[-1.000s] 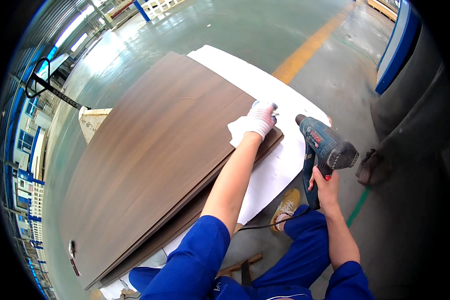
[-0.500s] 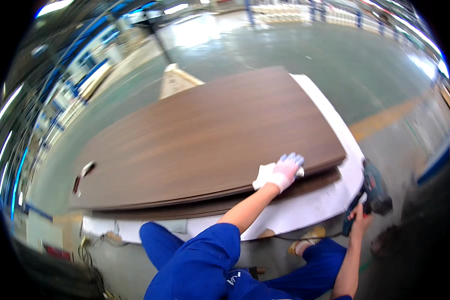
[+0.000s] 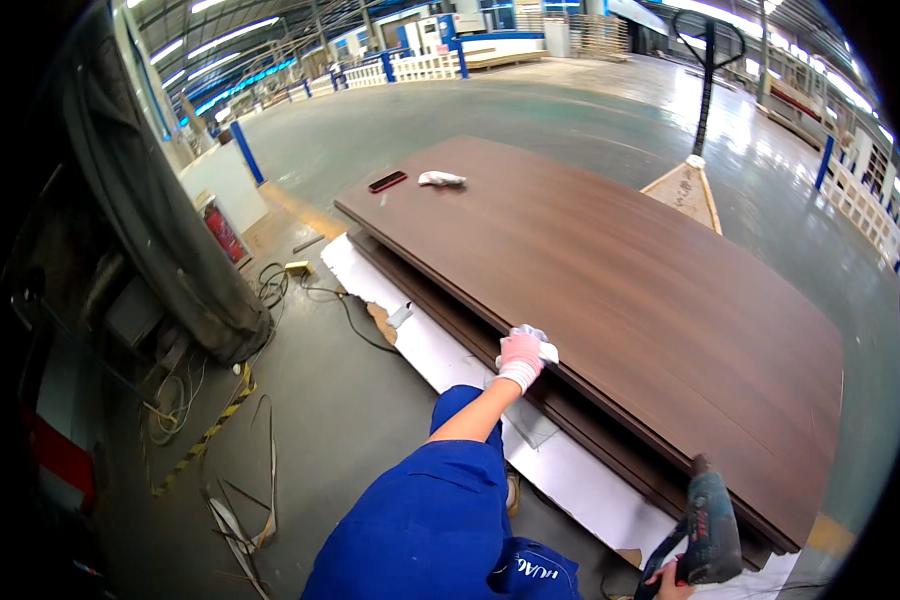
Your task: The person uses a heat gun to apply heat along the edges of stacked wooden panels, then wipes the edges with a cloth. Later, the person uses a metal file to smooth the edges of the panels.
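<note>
My left hand (image 3: 521, 360), in a white and pink glove, presses a crumpled white cloth (image 3: 547, 351) onto the near edge of the top dark brown board (image 3: 610, 270). Its fingers are bent around the cloth. Low at the right, my bare right hand (image 3: 673, 584) grips a dark teal heat gun (image 3: 712, 530) by the handle. The gun's nozzle (image 3: 701, 465) points away from me, over the board's near edge; whether it touches cannot be told. Under the top board lies another brown board (image 3: 440, 305), with a dark gap between.
A phone (image 3: 388, 181) and a white wad (image 3: 441, 179) lie on the board's far left. White sheeting (image 3: 425, 355) sticks out beneath the stack. Cables (image 3: 272, 285) and straps (image 3: 238, 535) litter the floor at left. A pallet jack handle (image 3: 707, 85) stands behind.
The view has swung left. My left hand with the cloth has shifted leftward along the board's near edge. The heat gun has come from beside the stack to above the board's edge.
</note>
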`<state>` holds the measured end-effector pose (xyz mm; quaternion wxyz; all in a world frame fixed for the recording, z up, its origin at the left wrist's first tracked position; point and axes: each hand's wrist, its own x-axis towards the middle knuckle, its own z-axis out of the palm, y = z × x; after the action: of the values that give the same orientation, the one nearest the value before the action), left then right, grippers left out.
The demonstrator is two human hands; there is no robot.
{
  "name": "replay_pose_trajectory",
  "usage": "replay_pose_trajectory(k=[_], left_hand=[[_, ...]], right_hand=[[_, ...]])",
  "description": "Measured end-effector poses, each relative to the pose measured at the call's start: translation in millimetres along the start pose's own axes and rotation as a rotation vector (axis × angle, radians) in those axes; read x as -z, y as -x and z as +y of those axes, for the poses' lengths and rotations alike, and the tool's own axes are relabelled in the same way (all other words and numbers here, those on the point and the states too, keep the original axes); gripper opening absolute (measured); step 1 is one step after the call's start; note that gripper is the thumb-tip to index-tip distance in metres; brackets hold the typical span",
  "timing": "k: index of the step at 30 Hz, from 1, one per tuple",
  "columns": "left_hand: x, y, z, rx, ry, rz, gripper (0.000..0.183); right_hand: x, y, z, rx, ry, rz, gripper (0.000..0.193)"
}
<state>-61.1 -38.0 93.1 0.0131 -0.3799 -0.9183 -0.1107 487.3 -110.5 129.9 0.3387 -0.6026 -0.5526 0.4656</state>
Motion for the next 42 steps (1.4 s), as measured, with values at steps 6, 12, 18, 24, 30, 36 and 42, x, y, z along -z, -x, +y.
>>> replay_pose_trajectory(k=[6, 12, 18, 24, 30, 36, 42], left_hand=[[-23.6, -32.0, -81.6, 0.366, 0.58, -0.185, 0.035], [-69.1, -38.6, -90.2, 0.428, 1.39, -0.555, 0.027], [-56.7, -47.0, -110.7, 0.382, 1.602, -1.013, 0.022], [-72.4, -58.1, -109.0, 0.438, 1.825, -1.396, 0.015], [-97.3, -27.0, -62.6, 0.421, 1.814, -1.399, 0.008], [-88.3, 9.6, -0.2, 0.515, 1.642, -1.047, 0.011], [-109.0, 13.7, 19.9, 0.525, 1.652, -1.192, 0.014]], right_hand=[[-79.6, 2.4, -91.9, -0.065, -0.056, -0.239, 0.056], [-99.3, -1.0, -131.6, 0.101, -0.254, -0.399, 0.023], [-94.7, 0.9, -169.2, -0.092, -0.164, -0.466, 0.011], [-79.4, 0.3, -166.2, -0.143, -0.122, -0.436, 0.01], [-86.0, 5.1, -167.1, -0.185, -0.126, -0.42, 0.009], [-86.3, 0.9, -155.5, -0.2, -0.106, -0.379, 0.008], [-87.1, 0.1, -144.7, -0.219, -0.139, -0.325, 0.008]])
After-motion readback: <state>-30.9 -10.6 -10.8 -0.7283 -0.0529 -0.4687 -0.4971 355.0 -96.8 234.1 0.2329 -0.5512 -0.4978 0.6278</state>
